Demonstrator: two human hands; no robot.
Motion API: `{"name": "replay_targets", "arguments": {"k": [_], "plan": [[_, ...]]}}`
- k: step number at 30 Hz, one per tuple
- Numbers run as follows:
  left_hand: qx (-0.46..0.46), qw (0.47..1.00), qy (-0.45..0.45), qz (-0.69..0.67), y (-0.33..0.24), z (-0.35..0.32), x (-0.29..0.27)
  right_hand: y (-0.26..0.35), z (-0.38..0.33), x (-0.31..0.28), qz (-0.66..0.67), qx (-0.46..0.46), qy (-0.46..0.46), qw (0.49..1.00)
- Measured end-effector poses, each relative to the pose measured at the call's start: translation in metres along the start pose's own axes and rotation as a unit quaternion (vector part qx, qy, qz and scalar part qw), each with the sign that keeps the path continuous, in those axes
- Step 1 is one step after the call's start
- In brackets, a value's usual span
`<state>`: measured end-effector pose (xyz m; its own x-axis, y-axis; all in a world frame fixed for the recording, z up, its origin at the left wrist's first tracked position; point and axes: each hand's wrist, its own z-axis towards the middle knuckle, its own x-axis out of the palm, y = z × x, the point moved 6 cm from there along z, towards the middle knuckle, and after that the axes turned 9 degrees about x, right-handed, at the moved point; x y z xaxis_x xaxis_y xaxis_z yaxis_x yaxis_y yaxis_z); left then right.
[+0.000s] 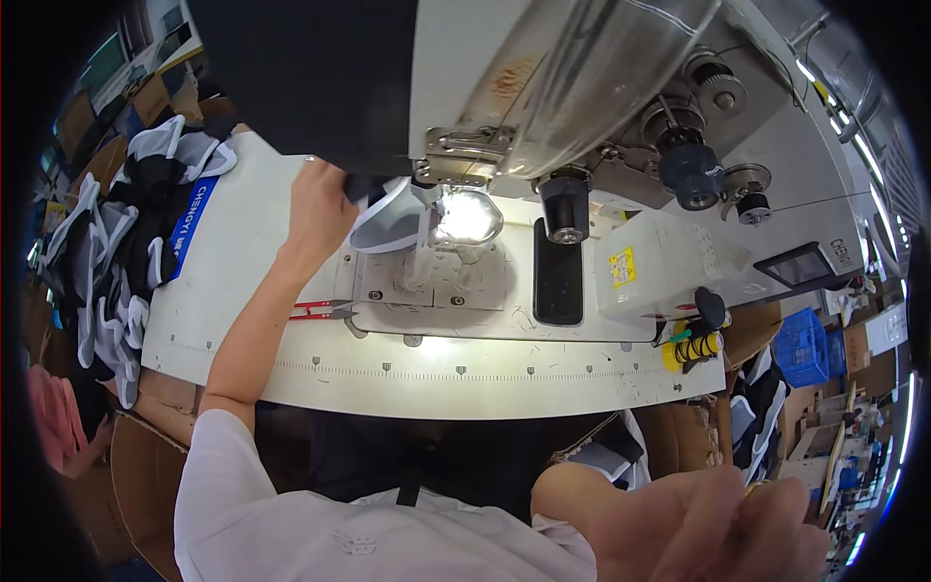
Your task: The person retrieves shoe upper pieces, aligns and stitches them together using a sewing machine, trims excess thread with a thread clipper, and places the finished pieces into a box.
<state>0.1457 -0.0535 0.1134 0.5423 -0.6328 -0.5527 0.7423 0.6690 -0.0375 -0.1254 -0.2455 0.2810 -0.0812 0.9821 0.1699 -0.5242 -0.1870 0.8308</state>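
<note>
A grey fabric piece with white edging and a black part [393,221], probably a shoe upper, is at the sewing machine's lit needle area. My left hand [325,209] reaches over the white table with its fingers closed on the piece's black left end. The piece's far side is hidden behind the machine head [465,145]. My right hand [737,529] is raised close to the camera at the lower right, away from the table. Its fingers are curled in. A small yellowish spot shows by the fingers, but what they hold, if anything, cannot be made out.
Red-handled snips [315,310] lie below my left wrist. A black phone [558,276] rests right of the needle plate [436,291]. Similar pieces [112,242] are piled at left. Cardboard boxes [145,475] flank me; a blue crate [803,349] and another person's pink sleeve [58,417] show farther out.
</note>
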Motion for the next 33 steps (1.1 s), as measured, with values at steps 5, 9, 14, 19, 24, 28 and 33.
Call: {"name": "replay_targets", "arguments": {"k": [5,9,14,19,24,28,33], "plan": [[-0.268,0.916,-0.127,-0.271,0.021,-0.036,-0.039,-0.009,-0.012,-0.004,0.167,-0.117,-0.061,0.977],[-0.327,0.864,-0.217,-0.315,0.022,-0.079,-0.07,-0.01,-0.013,0.007,0.155,-0.046,0.12,0.979],[-0.472,0.796,-0.22,-0.309,0.004,-0.133,-0.082,-0.129,0.0,0.037,-0.225,-0.022,0.052,0.973],[-0.384,0.839,-0.123,-0.364,-0.032,-0.141,-0.079,-0.281,0.009,0.088,-0.502,-0.08,0.046,0.86],[-0.138,0.934,0.324,-0.06,-0.039,-0.173,-0.086,-0.302,0.028,0.082,-0.457,-0.069,-0.002,0.887],[-0.23,0.912,0.338,0.018,0.009,-0.189,-0.12,-0.268,0.036,0.074,-0.412,-0.006,0.014,0.911],[-0.236,0.921,0.0,-0.309,0.019,-0.139,-0.157,-0.23,0.023,0.089,-0.383,-0.01,0.229,0.895]]}}
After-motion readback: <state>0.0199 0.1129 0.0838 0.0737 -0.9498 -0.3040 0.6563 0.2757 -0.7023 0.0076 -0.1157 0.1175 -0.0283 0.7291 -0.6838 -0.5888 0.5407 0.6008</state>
